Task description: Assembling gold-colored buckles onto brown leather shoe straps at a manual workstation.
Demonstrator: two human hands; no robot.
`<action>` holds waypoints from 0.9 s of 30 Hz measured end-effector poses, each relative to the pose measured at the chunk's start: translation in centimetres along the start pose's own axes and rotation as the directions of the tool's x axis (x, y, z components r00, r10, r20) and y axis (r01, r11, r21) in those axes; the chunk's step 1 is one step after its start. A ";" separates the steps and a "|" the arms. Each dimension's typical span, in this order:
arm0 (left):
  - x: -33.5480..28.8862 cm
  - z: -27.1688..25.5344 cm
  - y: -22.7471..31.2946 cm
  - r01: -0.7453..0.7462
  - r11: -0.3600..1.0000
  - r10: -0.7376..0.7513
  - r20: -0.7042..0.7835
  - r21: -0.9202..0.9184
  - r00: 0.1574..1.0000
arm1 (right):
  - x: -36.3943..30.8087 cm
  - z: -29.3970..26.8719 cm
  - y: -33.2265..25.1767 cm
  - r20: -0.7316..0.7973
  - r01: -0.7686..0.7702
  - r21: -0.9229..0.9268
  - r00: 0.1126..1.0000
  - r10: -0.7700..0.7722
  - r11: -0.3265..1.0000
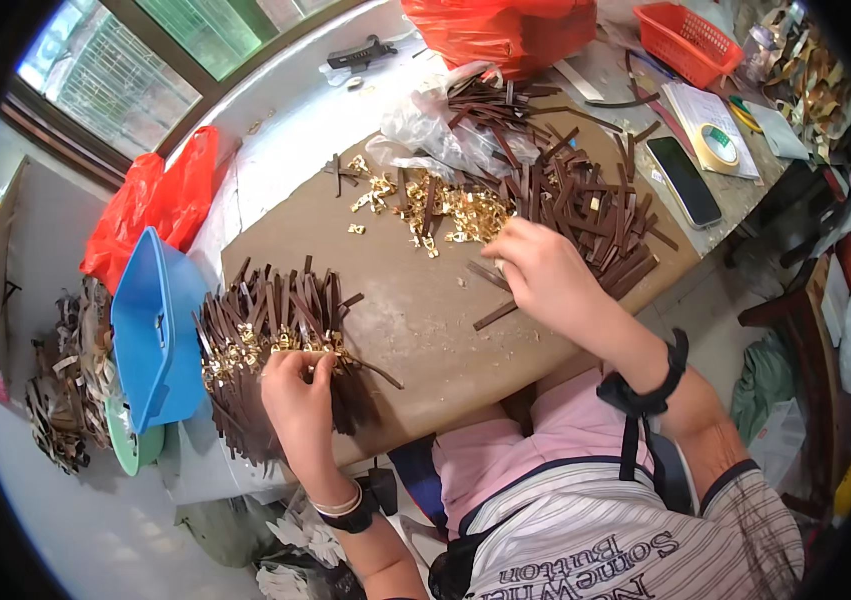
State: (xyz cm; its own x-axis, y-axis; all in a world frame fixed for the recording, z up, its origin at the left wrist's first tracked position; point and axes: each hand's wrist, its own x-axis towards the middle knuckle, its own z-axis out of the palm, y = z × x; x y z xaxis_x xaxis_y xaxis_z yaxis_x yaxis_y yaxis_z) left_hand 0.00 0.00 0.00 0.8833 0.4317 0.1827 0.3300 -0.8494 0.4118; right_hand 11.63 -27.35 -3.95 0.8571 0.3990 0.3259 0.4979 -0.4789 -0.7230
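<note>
My left hand is closed in a pinch at the near edge of a row of dark brown strips fitted with gold metal buckles. Its fingertips touch the row's gold pieces; what lies between them is too small to make out. On the right, my right hand has thumb and fingers pressed together at the edge of a pile of loose gold buckles. A tiny light piece shows at its fingertips, its kind unclear. Just beyond that hand lies a heap of loose brown strips.
A blue plastic bin stands left of the strip row, with a red bag behind. A clear plastic bag touches the loose strips. A phone, tape roll and red basket sit at right.
</note>
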 end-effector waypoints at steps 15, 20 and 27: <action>-2.3 9.4 7.6 -0.313 0.887 0.330 -0.009 -0.341 0.944 | 3.6 0.4 1.2 0.013 0.173 -0.207 0.985 -0.175 0.963; -2.9 7.5 8.2 -0.185 0.906 0.262 0.161 -0.381 0.952 | 3.1 -1.9 1.1 0.216 -0.352 0.765 0.929 0.299 0.540; -6.2 5.8 6.4 0.203 0.323 -0.009 0.211 -0.925 0.977 | -1.1 -3.2 -2.0 0.398 -0.438 0.883 0.889 0.226 0.170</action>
State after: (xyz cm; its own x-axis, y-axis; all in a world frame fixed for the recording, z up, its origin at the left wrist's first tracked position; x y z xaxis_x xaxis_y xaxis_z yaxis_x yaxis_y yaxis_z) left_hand -1.39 -9.88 -3.71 0.9308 0.3652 -0.0135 -0.0223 0.0938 0.9953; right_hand 10.08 -29.32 -0.89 0.8219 0.5578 -0.1156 -0.4075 0.4339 -0.8036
